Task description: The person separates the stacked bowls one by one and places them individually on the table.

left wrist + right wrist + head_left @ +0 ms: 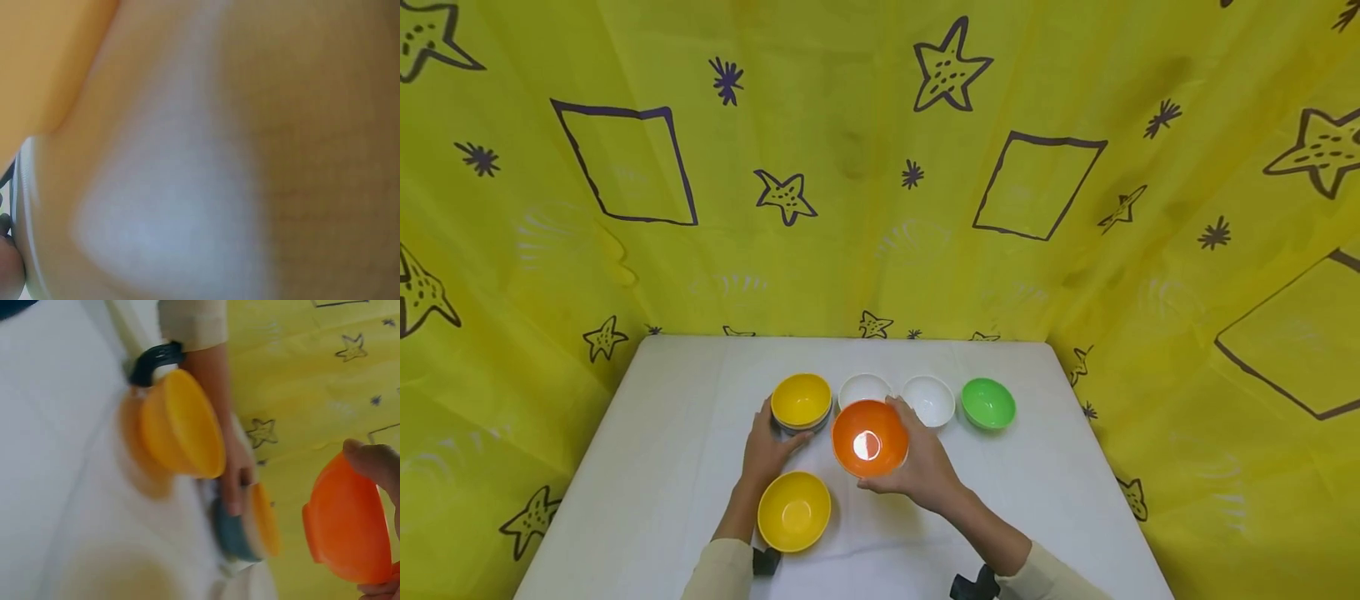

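My right hand [925, 468] holds an orange bowl [867, 425] by its right side, fingers at the far rim and thumb at the near one. In the right wrist view the orange bowl [350, 519] is up off the table, tilted, its foot facing left. My left hand [765, 450] grips a stack of bowls, thumb and fingers around its near left side. A yellow bowl [801, 396] tops the stack, with a dark teal bowl [234, 531] lower down. Nearer me, beside the left forearm, sits another yellow bowl [794, 510]. The left wrist view is mostly blurred.
Behind the orange bowl stand two white bowls [928, 402], one partly hidden by it. A green bowl [988, 403] ends the row at the right. All rest on a white-covered table [1075, 508], with a yellow patterned curtain [850, 250] around its back and sides.
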### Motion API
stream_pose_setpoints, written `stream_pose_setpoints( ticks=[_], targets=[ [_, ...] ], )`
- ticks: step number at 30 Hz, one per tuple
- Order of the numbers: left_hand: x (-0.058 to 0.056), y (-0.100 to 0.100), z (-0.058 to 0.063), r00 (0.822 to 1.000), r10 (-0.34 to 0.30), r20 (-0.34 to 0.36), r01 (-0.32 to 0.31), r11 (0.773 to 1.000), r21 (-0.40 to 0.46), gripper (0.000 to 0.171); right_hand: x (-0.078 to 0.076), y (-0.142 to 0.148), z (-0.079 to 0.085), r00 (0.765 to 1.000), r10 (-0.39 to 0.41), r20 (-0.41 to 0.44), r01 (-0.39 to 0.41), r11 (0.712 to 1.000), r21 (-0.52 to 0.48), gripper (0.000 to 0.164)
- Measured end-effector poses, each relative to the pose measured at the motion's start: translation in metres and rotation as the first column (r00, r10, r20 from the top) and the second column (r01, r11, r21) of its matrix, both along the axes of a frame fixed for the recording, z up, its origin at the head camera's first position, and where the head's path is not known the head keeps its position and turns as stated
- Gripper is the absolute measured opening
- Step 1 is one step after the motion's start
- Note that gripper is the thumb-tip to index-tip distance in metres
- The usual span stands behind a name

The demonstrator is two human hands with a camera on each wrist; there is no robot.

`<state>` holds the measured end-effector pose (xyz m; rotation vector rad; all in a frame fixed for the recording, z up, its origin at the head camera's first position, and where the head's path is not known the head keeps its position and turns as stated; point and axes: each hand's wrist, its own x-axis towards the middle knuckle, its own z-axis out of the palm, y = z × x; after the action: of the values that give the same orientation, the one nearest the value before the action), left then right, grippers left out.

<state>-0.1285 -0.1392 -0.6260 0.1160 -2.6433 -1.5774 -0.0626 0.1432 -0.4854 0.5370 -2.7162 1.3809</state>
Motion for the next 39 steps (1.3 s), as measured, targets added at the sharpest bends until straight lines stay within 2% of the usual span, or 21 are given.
stream_pose_setpoints(
  ticks=[10,17,24,39],
  targets=[
    [-0.001,0.000,-0.001,1.000,-0.003,0.009,0.003,1.000,0.009,0.110,0.002,0.007,-0.061,0.999,0.032,0.029,-0.033,0.999,0.016,0.116],
    [-0.001,0.000,-0.002,0.999,-0.002,0.035,0.002,1.000,0.006,0.110,0.003,0.012,-0.087,1.000,0.005,0.024,-0.006,0.997,0.074,0.120],
    [0.000,0.000,0.000,0.999,-0.010,0.035,0.010,1.000,0.000,0.110,0.002,0.015,-0.098,1.000,0.011,0.026,-0.013,0.994,0.107,0.122],
    [0.001,0.001,0.003,1.000,-0.010,0.027,0.010,1.000,-0.001,0.110,0.000,0.016,-0.105,0.999,0.000,0.055,-0.007,0.993,0.120,0.122]
  ],
)
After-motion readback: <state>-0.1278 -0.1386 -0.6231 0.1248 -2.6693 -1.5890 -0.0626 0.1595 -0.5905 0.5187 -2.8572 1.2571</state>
